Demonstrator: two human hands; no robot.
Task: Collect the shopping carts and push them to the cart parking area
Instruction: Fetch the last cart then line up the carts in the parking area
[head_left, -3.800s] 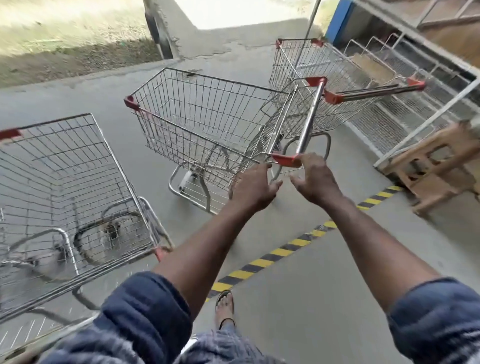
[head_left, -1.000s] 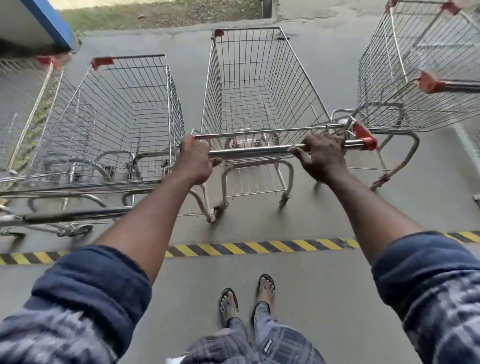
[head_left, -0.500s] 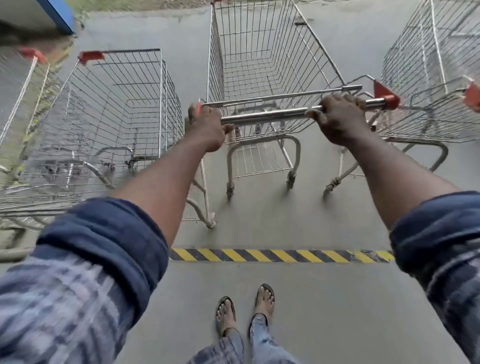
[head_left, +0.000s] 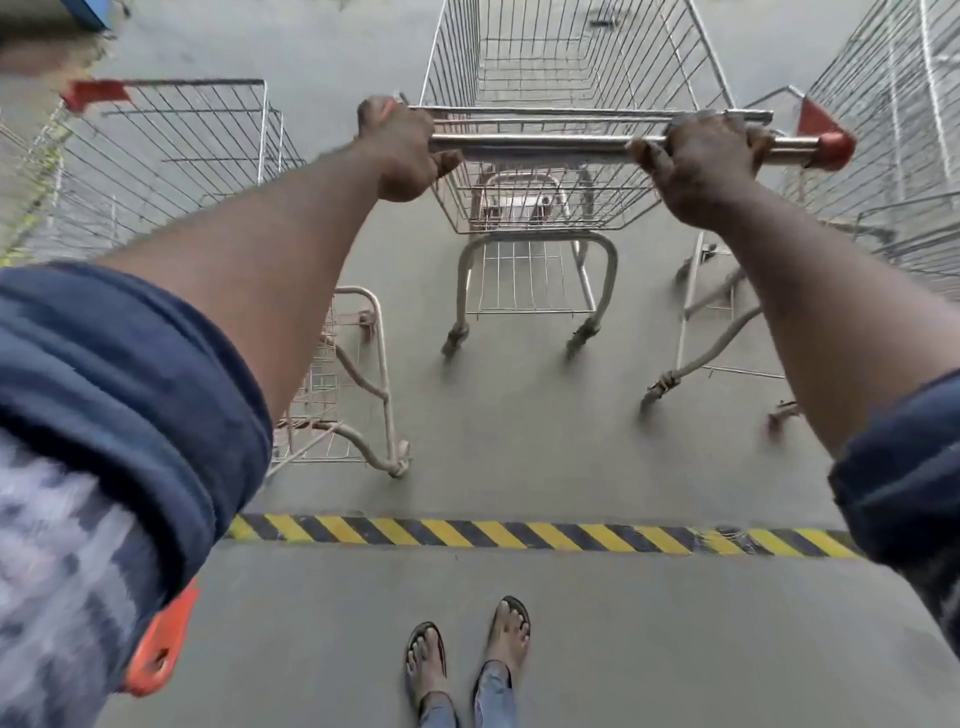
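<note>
A wire shopping cart (head_left: 571, 62) stands straight ahead of me on the concrete, its steel handle bar (head_left: 545, 145) with red end caps running across my view. My left hand (head_left: 400, 150) grips the bar's left end and my right hand (head_left: 701, 161) grips it near the right end, both arms stretched out. A second cart (head_left: 171, 156) is parked close on the left, and a third cart (head_left: 893, 130) stands close on the right.
A yellow-and-black hazard stripe (head_left: 519, 535) crosses the floor between my sandalled feet (head_left: 467, 654) and the carts' rear wheels. An orange-red handle cap (head_left: 161, 649) of another cart shows at the lower left. A blue post (head_left: 88, 10) is at the top left corner.
Since 3.8 s ago I turned the cart round and lined it up between two others. In the last second it has rolled further forward, away from the stripe, my arms stretching.
</note>
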